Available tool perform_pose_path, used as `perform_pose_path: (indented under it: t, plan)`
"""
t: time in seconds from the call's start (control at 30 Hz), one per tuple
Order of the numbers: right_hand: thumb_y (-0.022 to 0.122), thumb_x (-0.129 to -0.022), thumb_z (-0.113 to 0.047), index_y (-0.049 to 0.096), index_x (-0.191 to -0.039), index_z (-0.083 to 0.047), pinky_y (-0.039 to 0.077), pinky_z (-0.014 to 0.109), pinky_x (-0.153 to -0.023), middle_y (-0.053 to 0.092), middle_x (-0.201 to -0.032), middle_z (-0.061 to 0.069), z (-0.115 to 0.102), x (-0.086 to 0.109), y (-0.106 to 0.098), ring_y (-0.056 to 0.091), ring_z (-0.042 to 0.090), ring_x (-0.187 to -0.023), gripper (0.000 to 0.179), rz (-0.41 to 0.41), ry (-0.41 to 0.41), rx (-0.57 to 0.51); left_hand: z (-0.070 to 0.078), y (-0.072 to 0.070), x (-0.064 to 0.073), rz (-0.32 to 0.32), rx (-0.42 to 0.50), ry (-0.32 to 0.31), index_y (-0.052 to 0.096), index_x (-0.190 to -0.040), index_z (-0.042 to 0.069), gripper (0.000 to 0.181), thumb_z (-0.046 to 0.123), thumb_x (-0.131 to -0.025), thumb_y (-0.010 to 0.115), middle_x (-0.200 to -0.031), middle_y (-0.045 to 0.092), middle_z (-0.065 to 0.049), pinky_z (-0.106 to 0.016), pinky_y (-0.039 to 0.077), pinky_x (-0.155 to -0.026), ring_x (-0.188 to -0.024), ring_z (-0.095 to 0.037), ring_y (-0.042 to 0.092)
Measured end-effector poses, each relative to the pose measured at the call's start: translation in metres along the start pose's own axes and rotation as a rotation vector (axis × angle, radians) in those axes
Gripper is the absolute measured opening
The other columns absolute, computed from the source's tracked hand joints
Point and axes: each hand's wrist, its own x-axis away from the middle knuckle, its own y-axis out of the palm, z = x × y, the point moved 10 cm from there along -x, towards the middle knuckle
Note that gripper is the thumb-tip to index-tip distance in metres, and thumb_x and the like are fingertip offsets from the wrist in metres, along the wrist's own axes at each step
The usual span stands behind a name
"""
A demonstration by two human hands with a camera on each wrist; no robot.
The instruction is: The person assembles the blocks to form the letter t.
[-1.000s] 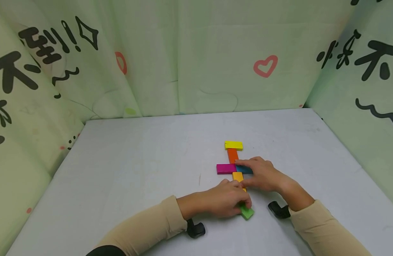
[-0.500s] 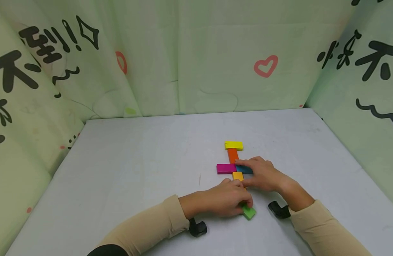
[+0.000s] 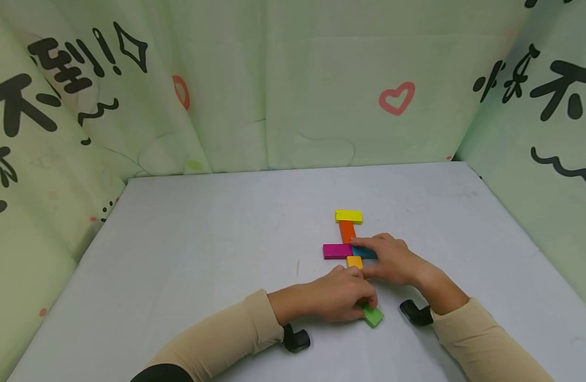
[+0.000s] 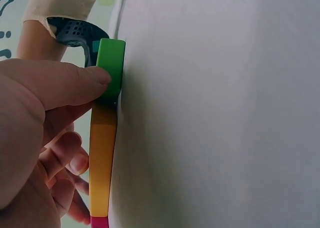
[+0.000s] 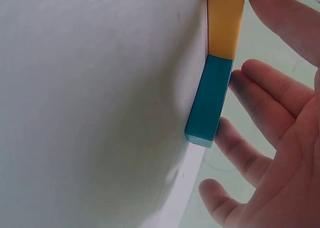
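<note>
My left hand [image 3: 342,294] pinches a green block [image 3: 374,317] at the near end of a row of coloured wooden blocks. In the left wrist view its thumb lies on the green block [image 4: 112,62], which meets the end of the amber block [image 4: 102,163]. My right hand [image 3: 390,260] spreads over the blue block [image 3: 365,252], its fingertips touching it from above. The right thumb touches the amber block [image 5: 226,22] in the right wrist view. Left of the blue block lies a magenta block [image 3: 337,251]. Part of the amber block is hidden under my left hand.
Farther back, an orange-red block [image 3: 347,231] leads up to a yellow block [image 3: 348,216] laid crosswise. All lie flat on a white table [image 3: 202,254]. Pale green printed curtains [image 3: 321,106] hang along the back and sides.
My left hand and the green block have shifted slightly to the right, and the green block has turned a little. My right hand and the other blocks stay in place.
</note>
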Motion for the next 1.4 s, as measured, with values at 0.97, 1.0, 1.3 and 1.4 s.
perform_pose_path:
  t: [0.97,1.0,1.3,1.4]
  plan:
    - [0.078,-0.085,-0.043,0.056,-0.142,-0.008,0.032,0.063,-0.094,0.063,-0.128,0.013,-0.001,0.000,-0.002,0.042,0.040,-0.125,0.070,0.014,-0.031,-0.013,-0.028,-0.052,0.010,0.132,0.093,-0.108,0.065,-0.122,0.017,0.035,0.028,-0.091,0.076,-0.117,0.065,0.010,-0.027,0.037,-0.093,-0.112,-0.011,0.048]
    - [0.078,-0.085,-0.041,0.057,-0.141,-0.008,0.031,0.063,-0.094,0.063,-0.127,0.012,-0.001,0.000,-0.002,0.042,0.041,-0.125,0.069,0.014,-0.029,-0.014,-0.031,-0.056,0.010,0.142,0.100,-0.114,0.065,-0.124,0.016,0.036,0.027,-0.091,0.076,-0.119,0.065,0.008,-0.028,0.037,-0.093,-0.113,-0.012,0.048]
    - [0.080,-0.083,-0.042,0.055,-0.143,-0.007,0.032,0.062,-0.094,0.059,-0.130,0.016,0.000,-0.001,0.000,0.041,0.041,-0.124,0.074,-0.005,-0.002,-0.015,-0.059,-0.076,0.010,0.196,0.149,-0.179,0.062,-0.132,0.013,0.043,0.025,-0.092,0.074,-0.130,0.062,0.003,-0.033,0.037,-0.101,-0.122,-0.015,0.048]
    - [0.080,-0.083,-0.042,0.054,-0.144,-0.009,0.033,0.061,-0.093,0.058,-0.131,0.017,0.000,-0.001,0.000,0.042,0.040,-0.124,0.074,-0.009,0.001,-0.009,-0.072,-0.080,0.009,0.205,0.159,-0.225,0.061,-0.135,0.013,0.046,0.025,-0.092,0.074,-0.133,0.060,0.002,-0.037,0.036,-0.105,-0.125,-0.017,0.046]
